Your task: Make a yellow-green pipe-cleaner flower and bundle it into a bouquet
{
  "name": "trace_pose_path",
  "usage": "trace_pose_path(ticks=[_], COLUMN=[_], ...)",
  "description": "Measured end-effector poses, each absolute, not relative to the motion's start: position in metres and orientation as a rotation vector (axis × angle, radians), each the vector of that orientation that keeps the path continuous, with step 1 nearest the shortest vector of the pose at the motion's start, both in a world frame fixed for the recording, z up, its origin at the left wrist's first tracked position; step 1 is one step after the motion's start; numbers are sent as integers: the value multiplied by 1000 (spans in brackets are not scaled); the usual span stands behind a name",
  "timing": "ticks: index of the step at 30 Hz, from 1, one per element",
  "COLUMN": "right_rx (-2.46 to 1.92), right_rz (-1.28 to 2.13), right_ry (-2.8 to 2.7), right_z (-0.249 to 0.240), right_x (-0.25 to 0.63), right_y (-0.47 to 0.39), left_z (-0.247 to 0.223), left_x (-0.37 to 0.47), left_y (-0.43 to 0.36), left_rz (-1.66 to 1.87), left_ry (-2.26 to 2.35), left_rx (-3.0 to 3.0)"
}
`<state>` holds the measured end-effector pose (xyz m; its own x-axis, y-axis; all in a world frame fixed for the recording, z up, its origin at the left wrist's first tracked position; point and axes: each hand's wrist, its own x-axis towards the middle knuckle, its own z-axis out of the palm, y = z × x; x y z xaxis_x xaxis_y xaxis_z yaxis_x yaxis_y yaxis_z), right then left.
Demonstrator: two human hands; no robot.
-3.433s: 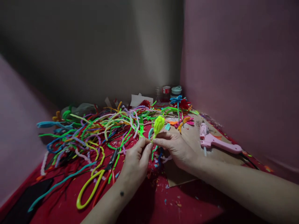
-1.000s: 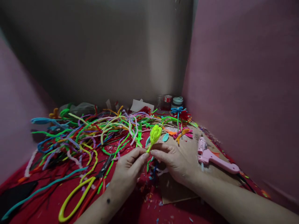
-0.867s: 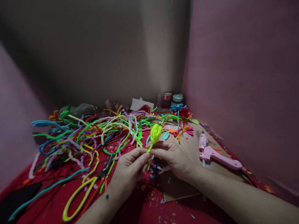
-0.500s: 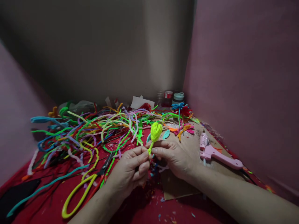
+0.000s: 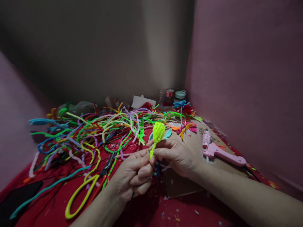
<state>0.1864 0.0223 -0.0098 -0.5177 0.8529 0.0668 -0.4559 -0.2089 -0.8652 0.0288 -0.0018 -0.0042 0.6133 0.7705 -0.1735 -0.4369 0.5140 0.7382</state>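
A bright yellow-green pipe cleaner flower [image 5: 158, 132], shaped like a closed bud on a short stem, stands upright between my hands. My left hand [image 5: 136, 171] pinches the lower end of its stem between thumb and fingers. From the right, my right hand [image 5: 176, 154] is closed on the stem just under the bud. The stem's tip is partly covered by my fingers. Scissors [image 5: 81, 197] with a yellow handle loop lie left of my left wrist, their blades pointing away. Behind my hands rests a small turquoise pipe cleaner leaf [image 5: 168, 134].
A tangled heap of coloured pipe cleaners [image 5: 94, 129] spreads over the red cloth [image 5: 187, 211] at left. A pink glue gun [image 5: 222, 153] lies on cardboard [image 5: 182, 186] at right. Finished-looking blue flower [image 5: 181, 105] and lidded jar [image 5: 180, 95] stand at the back.
The flower bud has turned slightly in my fingers and shows a fuller side. Both hands stay on the stem, in nearly the same place. The camera view has shifted a little.
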Motion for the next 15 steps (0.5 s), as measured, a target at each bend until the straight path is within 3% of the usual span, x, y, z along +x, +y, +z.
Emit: trace_pose_path(ticks=[4, 9, 15], right_rx=[-641, -791, -826], right_rz=[1767, 1592, 1482], right_ry=[-1116, -1179, -1251], right_z=[-12, -10, -16], right_x=[185, 186, 186], right_y=[23, 20, 18], left_z=[1, -7, -19], left_x=[32, 37, 35], left_y=[-4, -10, -12], left_rz=[830, 1039, 927], left_ry=[799, 1359, 1700], left_rx=[965, 1872, 2512])
